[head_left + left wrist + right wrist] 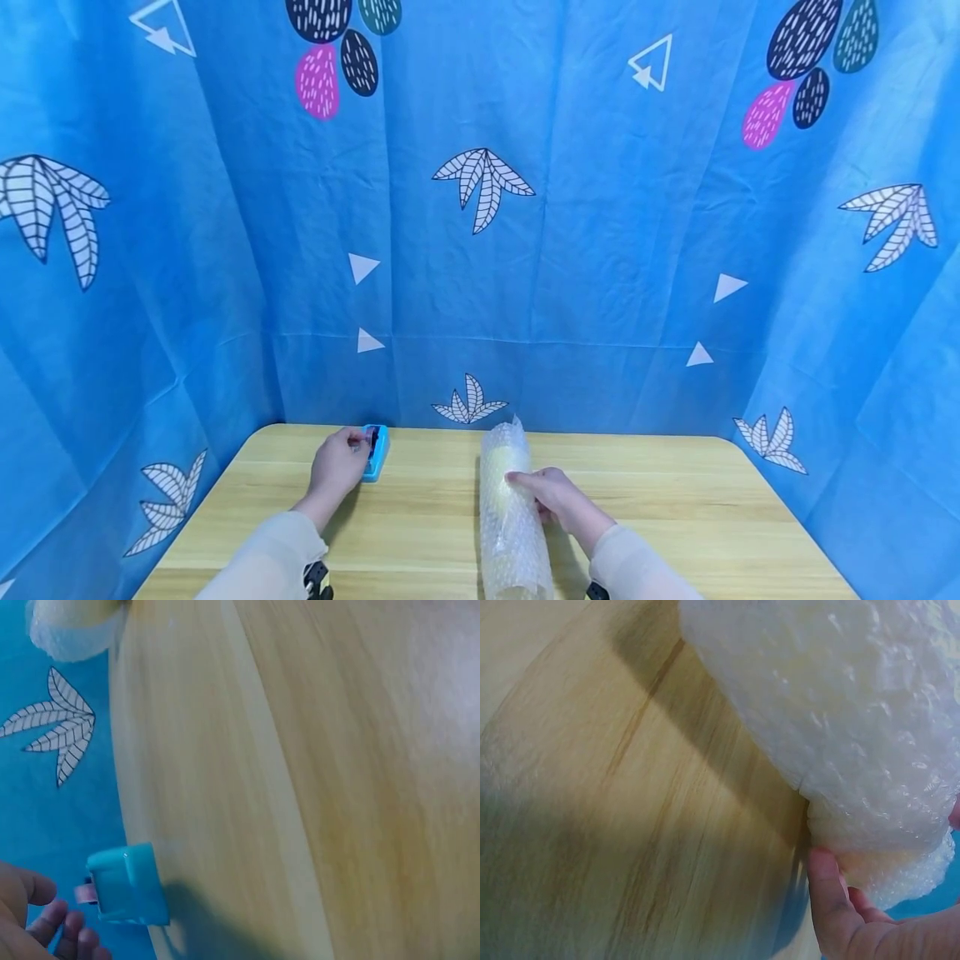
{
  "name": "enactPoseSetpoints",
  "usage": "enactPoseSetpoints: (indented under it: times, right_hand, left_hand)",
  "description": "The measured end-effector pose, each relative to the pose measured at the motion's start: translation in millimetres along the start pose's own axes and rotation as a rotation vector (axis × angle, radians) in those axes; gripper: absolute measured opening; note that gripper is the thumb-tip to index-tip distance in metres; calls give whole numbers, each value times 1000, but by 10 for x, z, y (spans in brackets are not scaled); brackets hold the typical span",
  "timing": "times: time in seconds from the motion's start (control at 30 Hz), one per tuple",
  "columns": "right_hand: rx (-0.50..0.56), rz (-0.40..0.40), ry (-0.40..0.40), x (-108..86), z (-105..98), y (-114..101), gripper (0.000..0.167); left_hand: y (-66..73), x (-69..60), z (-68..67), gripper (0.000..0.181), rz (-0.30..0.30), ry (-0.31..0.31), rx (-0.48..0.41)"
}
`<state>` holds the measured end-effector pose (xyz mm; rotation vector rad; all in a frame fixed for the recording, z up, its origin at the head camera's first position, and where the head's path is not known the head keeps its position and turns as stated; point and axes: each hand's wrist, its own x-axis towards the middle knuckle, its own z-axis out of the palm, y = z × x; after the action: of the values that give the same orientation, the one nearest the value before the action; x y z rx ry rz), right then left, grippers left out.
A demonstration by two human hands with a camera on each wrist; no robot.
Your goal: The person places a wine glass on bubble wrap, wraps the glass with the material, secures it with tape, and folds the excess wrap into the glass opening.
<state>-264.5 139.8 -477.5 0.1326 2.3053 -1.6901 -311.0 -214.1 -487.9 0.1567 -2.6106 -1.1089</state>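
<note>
Hanging behind the work and down its 2 sides, a blue curtain (480, 292) carries white leaves, pale triangles and 2 clusters of 4 coloured drops. Before it stands the table (660, 500), with a light wood-grain top and rounded far corners.

Next in size comes the bubble-wrap roll (517, 533), a clear, bumpy tube lying on the tabletop near the middle, its length running from the near side toward the far edge. A pale yellow thing (498, 467) shows through the layers in its farther half; its exact shape is blurred by the bubbles.

From the bottom of the head view reach 2 pale sleeves (262, 554), each leading to a hand. The right hand (558, 500) grips the roll from its right side, thumb laid over the top and fingers curled low against the flank, so it is clamped on the wrap. The left hand (337, 467) is at the far left of the table, its thumb and loosely bent fingers apart in the left wrist view; whether they touch anything is hard to tell.

Just beside those fingers, near the far edge, sits a small blue holder (382, 458), dark inside, with 1 pinkish piece (86, 893) showing at its side.
</note>
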Motion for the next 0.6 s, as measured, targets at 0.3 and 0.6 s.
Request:
enactPoseSetpoints:
  times: [0.3,0.6]
  right_hand:
    - [-21,-4,10,15,-2,10,34]
    - [-9,5,-3,19,-4,-11,33]
  left_hand:
    - [-81,49,11,40,-132,-129,152]
    - [53,175,12,61,-341,-273,109]
